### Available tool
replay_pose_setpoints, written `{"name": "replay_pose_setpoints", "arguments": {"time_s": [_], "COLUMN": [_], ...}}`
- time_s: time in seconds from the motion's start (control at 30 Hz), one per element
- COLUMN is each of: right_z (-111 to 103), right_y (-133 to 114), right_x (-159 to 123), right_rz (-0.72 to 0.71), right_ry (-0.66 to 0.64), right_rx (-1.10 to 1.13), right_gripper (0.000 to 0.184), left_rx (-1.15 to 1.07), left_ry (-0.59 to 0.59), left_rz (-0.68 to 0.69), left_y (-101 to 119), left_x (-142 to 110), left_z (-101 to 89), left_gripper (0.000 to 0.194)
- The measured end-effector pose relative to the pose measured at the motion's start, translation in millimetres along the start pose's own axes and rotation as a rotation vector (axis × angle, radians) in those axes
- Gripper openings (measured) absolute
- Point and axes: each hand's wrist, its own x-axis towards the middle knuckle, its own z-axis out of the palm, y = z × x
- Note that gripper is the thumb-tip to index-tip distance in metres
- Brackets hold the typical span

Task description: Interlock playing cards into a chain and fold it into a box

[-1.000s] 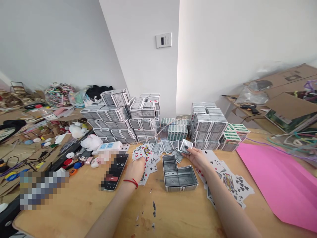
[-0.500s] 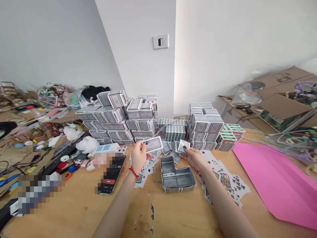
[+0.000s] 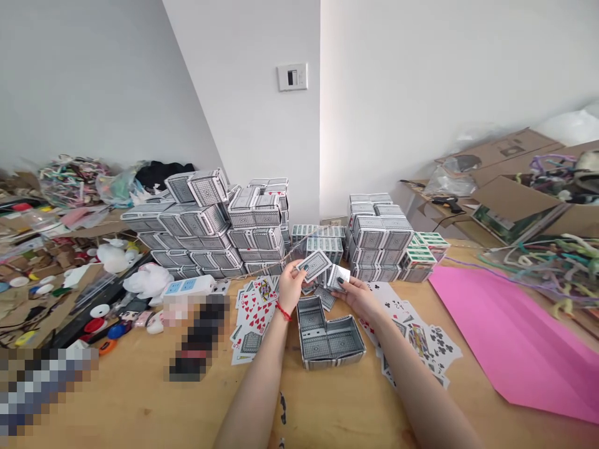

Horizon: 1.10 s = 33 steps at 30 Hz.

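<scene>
My left hand (image 3: 291,284) pinches a playing card (image 3: 313,266) with its grey patterned back up. Close beside it, my right hand (image 3: 358,294) is closed on a smaller folded playing card (image 3: 337,278), grey-backed with a white part. The two cards are almost touching; I cannot tell whether they meet. Below the hands sits an open L-shaped box made of playing cards (image 3: 330,340), its hollow facing up. Several loose grey-backed cards (image 3: 324,298) lie behind it. Face-up cards (image 3: 255,312) spread at its left, and more face-up cards (image 3: 421,343) lie under my right forearm.
Stacked card blocks stand at back left (image 3: 206,215) and back right (image 3: 381,234), with green card boxes (image 3: 322,244) between. A pink sheet (image 3: 515,343) covers the right side. A pixelated phone (image 3: 199,340), a power strip (image 3: 187,287) and craft clutter line the left.
My left hand has moved right with its card, bringing it next to the folded card in my right hand. The face-up cards at left are now more exposed. The view has shifted slightly right.
</scene>
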Motion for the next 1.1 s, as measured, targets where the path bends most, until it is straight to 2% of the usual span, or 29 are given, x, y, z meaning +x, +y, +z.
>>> {"name": "replay_pose_setpoints", "arguments": {"time_s": [0.07,0.23,0.4,0.7,1.1], "right_z": [0.0,0.1,-0.8,-1.4,0.8], "right_y": [0.1,1.2,2.8,3.8,4.0], "right_x": [0.3,1.3,1.5,1.8,2.0], "right_rz": [-0.003,-0.005,-0.011,-0.011,-0.017], "right_ry": [0.001,0.010,0.023,0.029,0.052], "right_rx": [-0.002,0.001,0.001,-0.016,-0.067], "right_gripper": [0.026,0.026,0.022,0.023,0.023], "left_rx": [-0.025,-0.044,-0.025,-0.005,0.071], "left_ry": [-0.011,-0.082,-0.120,-0.048,-0.076], "left_rz": [-0.010,-0.050,-0.062,-0.007,0.017], "left_y": [-2.8,-7.1,-12.5,-17.2,-17.2], "left_x": [-2.2,-3.6,-2.0,2.2,1.5], "left_z": [-5.2,-15.8,-14.0,-15.0,-15.0], "left_gripper": [0.036,0.033,0.035,0.030,0.029]}}
